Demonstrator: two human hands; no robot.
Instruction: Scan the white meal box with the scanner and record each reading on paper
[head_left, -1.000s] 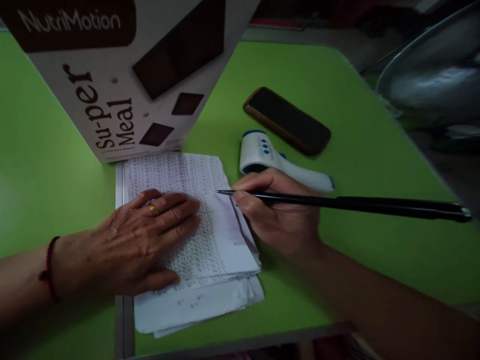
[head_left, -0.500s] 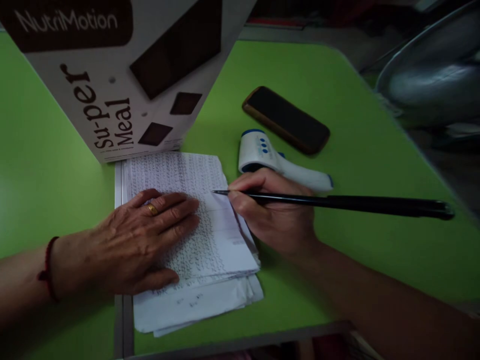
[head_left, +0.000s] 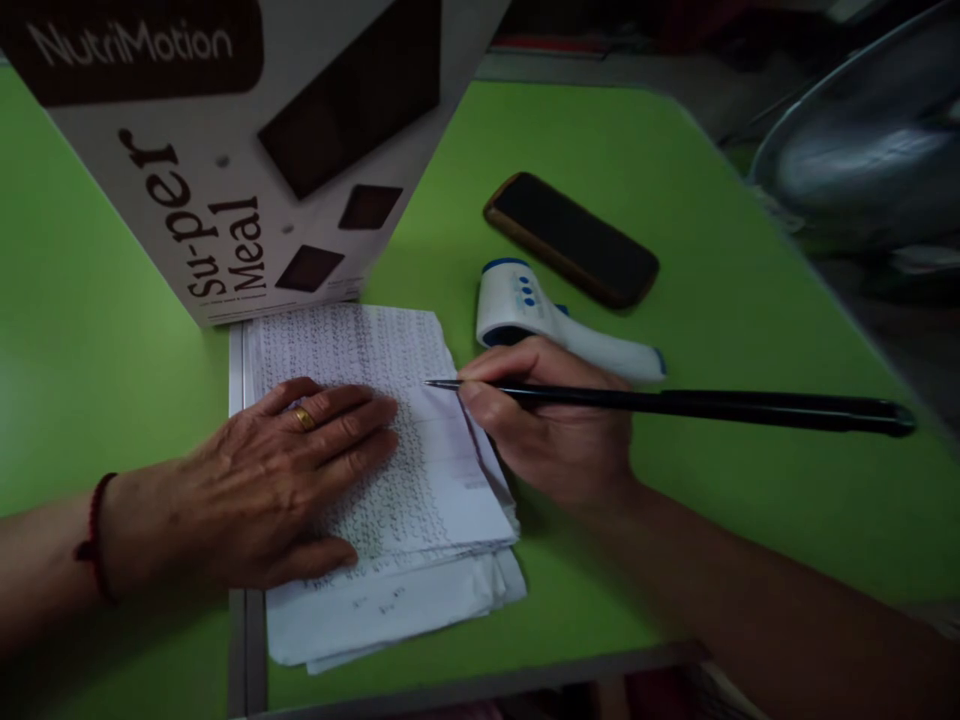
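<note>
A stack of paper sheets lies on the green table, its top sheet covered in rows of small handwriting. My left hand rests flat on the left part of the sheets with its fingers stretched out; a gold ring and a dark red bracelet are on it. My right hand grips a long black pen near its point. The pen's tip is at the right side of the written rows; whether it touches the paper I cannot tell. The pen's far end points to the right.
A white and brown NutriMotion box stands upright behind the papers. Just beyond my right hand lies a white and blue infrared thermometer, with a dark phone behind it. Past the table's right edge is a shiny rounded object.
My right hand and the pen have shifted very slightly to the right. My left hand and the papers stay where they were.
</note>
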